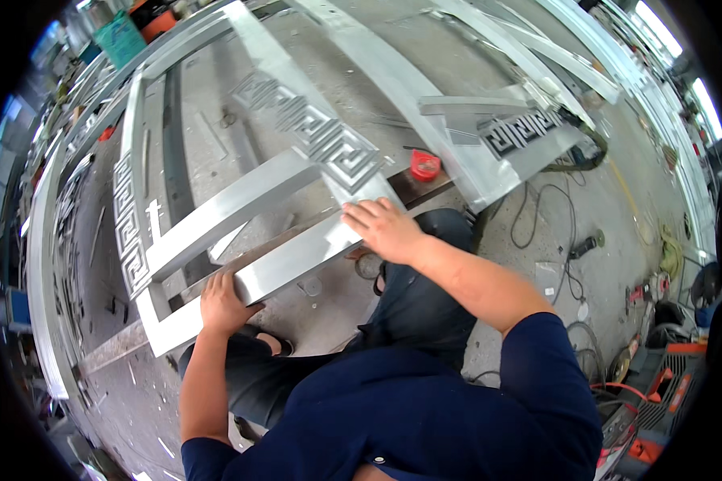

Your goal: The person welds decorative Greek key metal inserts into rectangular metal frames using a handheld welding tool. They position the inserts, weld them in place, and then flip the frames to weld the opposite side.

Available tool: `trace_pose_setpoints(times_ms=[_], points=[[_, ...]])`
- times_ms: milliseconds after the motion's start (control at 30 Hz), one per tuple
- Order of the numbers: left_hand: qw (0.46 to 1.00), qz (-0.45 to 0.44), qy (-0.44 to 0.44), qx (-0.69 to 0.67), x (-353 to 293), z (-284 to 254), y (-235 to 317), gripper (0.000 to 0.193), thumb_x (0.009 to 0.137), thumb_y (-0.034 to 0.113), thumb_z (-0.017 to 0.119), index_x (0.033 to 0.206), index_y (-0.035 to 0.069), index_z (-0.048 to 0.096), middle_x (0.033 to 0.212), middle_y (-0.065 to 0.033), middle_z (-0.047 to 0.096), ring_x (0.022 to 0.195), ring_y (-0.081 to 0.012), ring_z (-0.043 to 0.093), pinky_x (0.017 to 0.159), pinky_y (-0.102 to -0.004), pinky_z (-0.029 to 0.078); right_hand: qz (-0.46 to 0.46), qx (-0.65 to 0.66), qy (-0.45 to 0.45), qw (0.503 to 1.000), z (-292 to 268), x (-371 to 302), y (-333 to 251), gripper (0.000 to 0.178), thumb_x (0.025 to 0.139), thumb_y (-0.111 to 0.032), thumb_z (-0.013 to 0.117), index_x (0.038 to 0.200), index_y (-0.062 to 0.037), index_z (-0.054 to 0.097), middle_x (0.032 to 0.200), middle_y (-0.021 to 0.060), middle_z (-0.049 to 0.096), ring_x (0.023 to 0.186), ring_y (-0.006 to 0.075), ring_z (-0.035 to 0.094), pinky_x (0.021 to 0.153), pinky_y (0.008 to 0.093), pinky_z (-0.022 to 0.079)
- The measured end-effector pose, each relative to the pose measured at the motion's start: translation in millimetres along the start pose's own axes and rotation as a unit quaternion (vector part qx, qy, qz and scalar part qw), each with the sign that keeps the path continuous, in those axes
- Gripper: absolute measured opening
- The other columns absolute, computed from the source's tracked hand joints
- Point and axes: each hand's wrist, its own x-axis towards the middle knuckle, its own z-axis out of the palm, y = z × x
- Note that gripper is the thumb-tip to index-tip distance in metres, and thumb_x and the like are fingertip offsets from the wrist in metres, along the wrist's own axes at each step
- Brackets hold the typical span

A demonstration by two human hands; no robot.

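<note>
A silvery metal frame (289, 258) of square tubing lies across in front of me, with Greek-key ornament panels (341, 156) along its sides. My left hand (223, 305) grips the near rail close to the left corner, fingers over the top and thumb along the near side. At the right end of the same rail, my right hand (383, 228) is closed over the edge by the other corner, its fingertips on the top face. A red tape measure (425, 166) sits on a dark support bar just beyond my right hand.
Another metal frame with a key-pattern panel (521, 132) lies to the right. An angle grinder (586, 246) with a cable rests on the floor. Long metal profiles (48, 272) line the left side. Grey-and-orange equipment (670, 393) stands at lower right.
</note>
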Motion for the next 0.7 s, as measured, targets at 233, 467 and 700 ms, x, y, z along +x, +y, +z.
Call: trace_pose_setpoints(times_ms=[233,467,700], points=[[1.0,0.004,0.0,0.001,-1.6,11.4,-2.7,0.095,0.054,0.035,0.096,0.133,0.003,0.052,0.128,-0.0184,0.061,0.126,-0.0399,0.054,0.107,-0.0487,0.044,0.058,0.058,0.014,0.996,5.0,-5.8,-3.6,0.047,0.089,-0.023,0.064,0.136,-0.0127,0.061,0.148,0.001,0.053,0.132,0.0171,0.049,0.107,0.0446,0.035],[1.0,-0.021,-0.011,0.0,-2.1,16.1,-3.9,0.097,0.055,0.034,0.096,0.134,0.001,0.051,0.132,-0.0223,0.057,0.126,-0.0423,0.053,0.108,-0.0486,0.042,0.215,0.212,0.204,0.931,-35.4,-36.7,19.6,0.056,0.081,-0.027,0.08,0.129,-0.0058,0.061,0.136,0.0128,0.061,0.126,0.0308,0.057,0.107,0.0446,0.04],[1.0,0.002,-0.004,-0.002,-2.5,21.6,-10.5,0.098,0.053,0.035,0.095,0.132,-0.001,0.051,0.13,-0.0244,0.057,0.123,-0.0451,0.052,0.107,-0.0509,0.042,0.642,0.253,0.409,0.597,4.9,-160.3,108.4,0.091,0.102,-0.061,0.045,0.156,0.008,0.021,0.161,0.0283,0.027,0.151,0.0391,0.026,0.123,0.0419,0.02]])
